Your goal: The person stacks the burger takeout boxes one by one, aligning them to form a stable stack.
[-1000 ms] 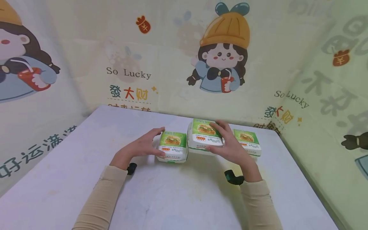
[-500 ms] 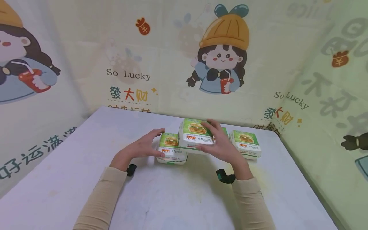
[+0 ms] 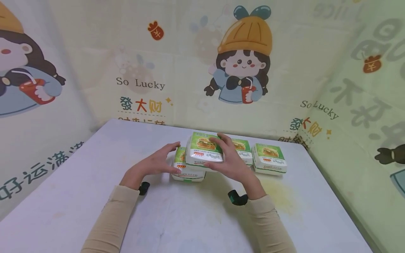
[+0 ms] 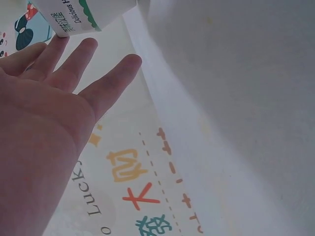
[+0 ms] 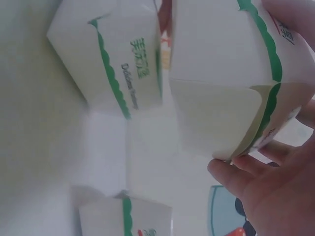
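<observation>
My right hand (image 3: 229,158) grips a white-and-green burger box (image 3: 202,151), thumb on its near side and fingers toward the back. The box hangs raised, overlapping the left box (image 3: 188,175) in the head view. In the right wrist view, the held box (image 5: 221,108) shows its white underside. My left hand (image 3: 152,163) stands spread at the left box's left side, with the thumb at the front corner and a fingertip near the back corner. In the left wrist view its fingers (image 4: 115,81) are mostly straight, beside a box corner (image 4: 81,17).
Two more burger boxes stand to the right on the white table (image 3: 177,225): a middle one (image 3: 243,153), partly behind my right hand, and a right one (image 3: 269,160). A printed cloth (image 3: 183,70) hangs behind the table and along both sides.
My right hand has carried the held box leftward, from in front of the middle box to over the left one. The middle box has come into view. My left hand has stayed almost still.
</observation>
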### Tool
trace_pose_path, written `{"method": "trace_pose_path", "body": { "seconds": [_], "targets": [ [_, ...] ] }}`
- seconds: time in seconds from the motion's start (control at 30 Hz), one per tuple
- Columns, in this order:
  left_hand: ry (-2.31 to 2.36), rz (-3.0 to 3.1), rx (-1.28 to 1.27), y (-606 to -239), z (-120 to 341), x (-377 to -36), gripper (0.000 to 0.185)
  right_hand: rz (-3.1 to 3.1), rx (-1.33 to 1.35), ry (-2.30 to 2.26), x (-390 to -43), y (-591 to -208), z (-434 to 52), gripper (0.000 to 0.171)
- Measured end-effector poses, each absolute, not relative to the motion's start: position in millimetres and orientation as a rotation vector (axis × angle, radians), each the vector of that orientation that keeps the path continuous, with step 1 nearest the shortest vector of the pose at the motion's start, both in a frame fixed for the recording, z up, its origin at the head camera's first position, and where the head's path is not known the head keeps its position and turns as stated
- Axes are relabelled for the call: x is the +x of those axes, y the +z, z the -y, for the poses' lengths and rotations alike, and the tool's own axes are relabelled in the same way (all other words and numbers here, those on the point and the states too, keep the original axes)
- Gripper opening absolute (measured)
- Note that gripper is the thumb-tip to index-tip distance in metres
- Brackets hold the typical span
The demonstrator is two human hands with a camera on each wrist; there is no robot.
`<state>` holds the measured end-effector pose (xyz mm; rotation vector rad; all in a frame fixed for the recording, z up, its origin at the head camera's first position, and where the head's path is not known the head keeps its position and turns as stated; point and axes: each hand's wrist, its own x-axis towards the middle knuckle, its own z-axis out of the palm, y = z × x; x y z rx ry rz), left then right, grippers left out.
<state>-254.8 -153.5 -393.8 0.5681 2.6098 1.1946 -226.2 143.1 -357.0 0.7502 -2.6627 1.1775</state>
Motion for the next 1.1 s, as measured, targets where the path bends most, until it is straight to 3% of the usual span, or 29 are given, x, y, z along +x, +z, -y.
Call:
{"method": "trace_pose_path", "body": {
  "seconds": [0.6,1.1],
  "targets": [
    [1.235,-2.576,0.580,-393.5,151.2,-255.1,0.108,2.591,0.770,1.321,-228.7,-376.1,-119.9,0.072],
    [1.298,-2.547,0.641,-393.7,151.6,-256.1,0.104,2.656,0.776,1.370,-230.6,-382.6,-109.6,0.087]
  ]
}}
